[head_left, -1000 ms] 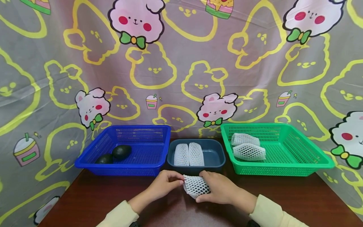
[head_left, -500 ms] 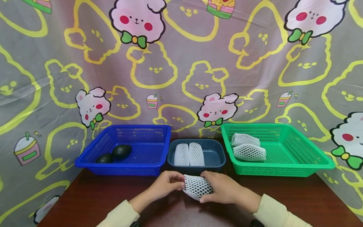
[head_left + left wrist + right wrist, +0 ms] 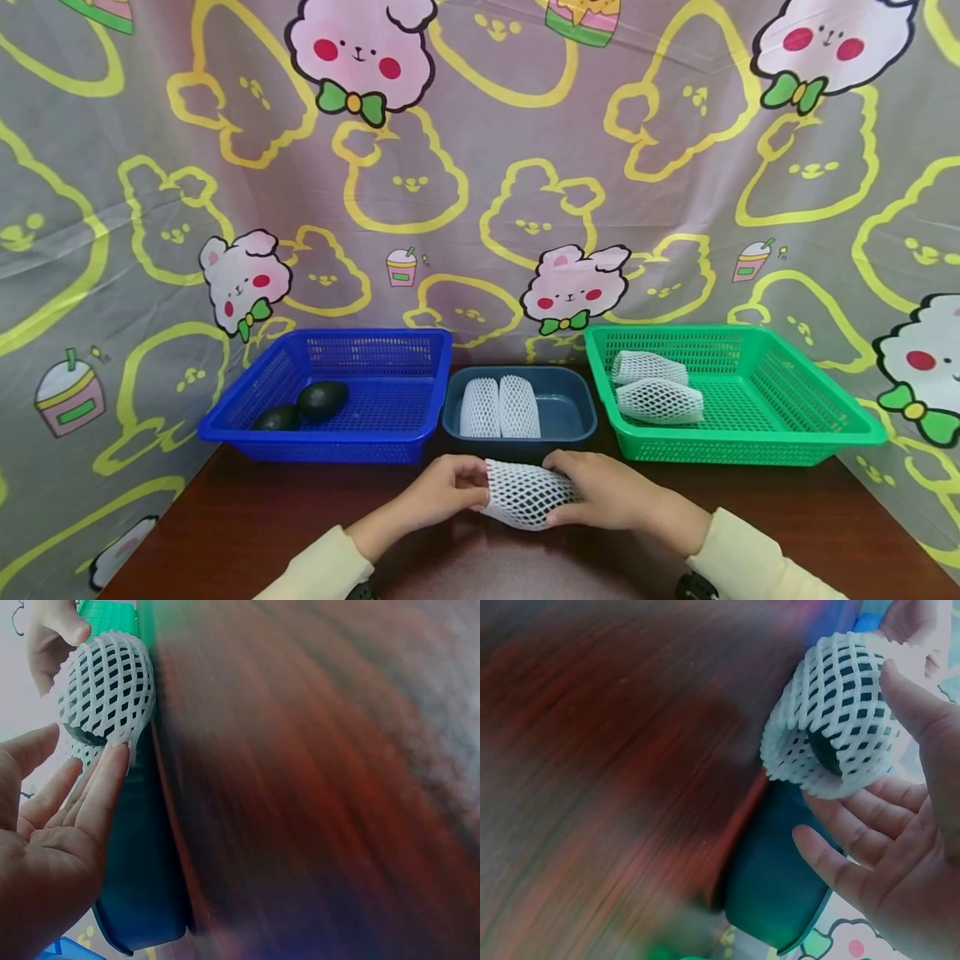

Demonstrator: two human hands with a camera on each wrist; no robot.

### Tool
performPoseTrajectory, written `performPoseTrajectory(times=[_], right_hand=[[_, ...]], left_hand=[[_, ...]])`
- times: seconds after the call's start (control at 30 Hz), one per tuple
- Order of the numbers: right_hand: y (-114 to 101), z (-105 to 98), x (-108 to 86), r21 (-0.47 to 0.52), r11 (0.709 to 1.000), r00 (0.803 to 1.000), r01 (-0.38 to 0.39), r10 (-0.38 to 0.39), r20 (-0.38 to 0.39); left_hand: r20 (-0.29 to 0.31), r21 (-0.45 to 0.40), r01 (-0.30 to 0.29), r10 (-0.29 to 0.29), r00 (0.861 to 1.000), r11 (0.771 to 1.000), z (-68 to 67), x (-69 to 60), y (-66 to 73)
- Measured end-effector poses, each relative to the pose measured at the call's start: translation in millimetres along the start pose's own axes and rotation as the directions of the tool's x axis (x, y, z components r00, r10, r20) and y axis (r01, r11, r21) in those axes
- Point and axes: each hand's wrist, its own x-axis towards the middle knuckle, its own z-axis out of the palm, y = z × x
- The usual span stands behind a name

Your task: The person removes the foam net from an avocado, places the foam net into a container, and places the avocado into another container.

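A dark avocado (image 3: 825, 752) sits inside a white foam net sleeve (image 3: 525, 497) held above the table in front of the small bin. My right hand (image 3: 611, 493) grips the sleeved avocado from the right, thumb on the near side. My left hand (image 3: 444, 490) pinches the sleeve's left rim between thumb and fingers. In the left wrist view, the fingertips (image 3: 116, 754) of that hand lie against the net's edge. The right wrist view shows the sleeve's other end gaping, the dark fruit visible within.
A blue basket (image 3: 322, 450) at left holds two bare avocados (image 3: 322, 401). The dark blue-grey bin (image 3: 567, 404) in the middle holds two white net sleeves (image 3: 519, 408). Two netted fruits (image 3: 660, 402) lie in the green basket (image 3: 750, 452) at right. A patterned curtain (image 3: 480, 167) hangs behind.
My right hand has shifted a little to the right along the fruit, and more of the net shows between the hands. The left hand stays at the sleeve's left rim.
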Motion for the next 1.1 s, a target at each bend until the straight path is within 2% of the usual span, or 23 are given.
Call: performPoseTrajectory(times=[0.07,0.3,0.63,0.83,0.97,1.1], right_hand=[[2,-1,-0.9,0.006,1.0,1.0,-0.006,0.006,0.013],[7,-1,-2.7,0.027,1.0,0.999,-0.016,0.015,0.035],[9,2,-2.8,0.054,0.998,0.999,-0.015,0.013,0.032],[9,2,-3.5,0.058,0.998,1.0,-0.01,0.008,0.023],[7,2,-3.5,0.061,0.998,1.0,-0.003,0.002,0.019],[7,2,-3.4,0.056,0.998,1.0,0.003,-0.003,0.012]], left_hand=[[0.008,0.014,-0.004,0.003,1.0,1.0,0.4,0.2,0.3],[0.015,0.169,-0.052,0.05,0.999,0.984,1.9,3.9,2.6],[0.049,0.214,-0.012,0.002,0.999,0.977,8.0,11.5,1.7],[0.037,0.272,-0.027,0.017,0.999,0.962,12.3,17.0,-2.1],[0.03,0.264,-0.015,0.007,1.0,0.964,15.2,20.5,-3.2],[0.011,0.298,0.006,-0.009,1.0,0.955,17.6,23.2,-1.7]])
